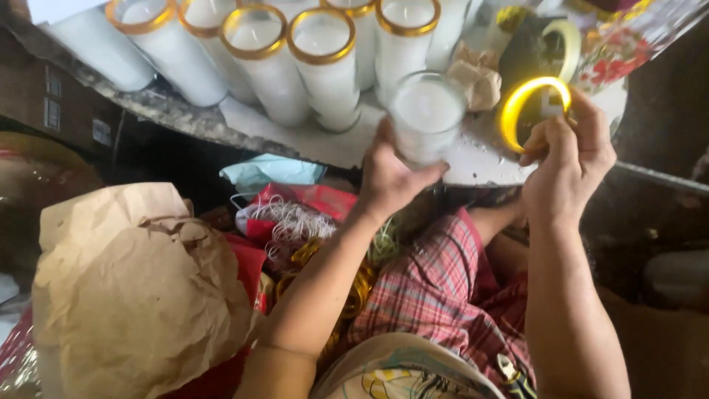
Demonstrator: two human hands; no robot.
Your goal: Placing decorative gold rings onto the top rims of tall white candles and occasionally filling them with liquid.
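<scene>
My left hand (389, 177) grips a clear glass filled with white wax (427, 117), held tilted just above the table's near edge; this glass has no gold band on its rim. My right hand (567, 166) pinches a yellow-gold ring band (523, 100) to the right of that glass, apart from it. Behind them stand several tall white candle glasses with gold rims (325, 59) on the table.
The worktop (325, 144) is covered with white paper and has a rough grey edge. A crumpled brown paper bag (136, 288) lies at lower left, beside red packaging with white wicks (292, 218) and gold rings (358, 292). Crumpled paper (476, 77) sits behind the glass.
</scene>
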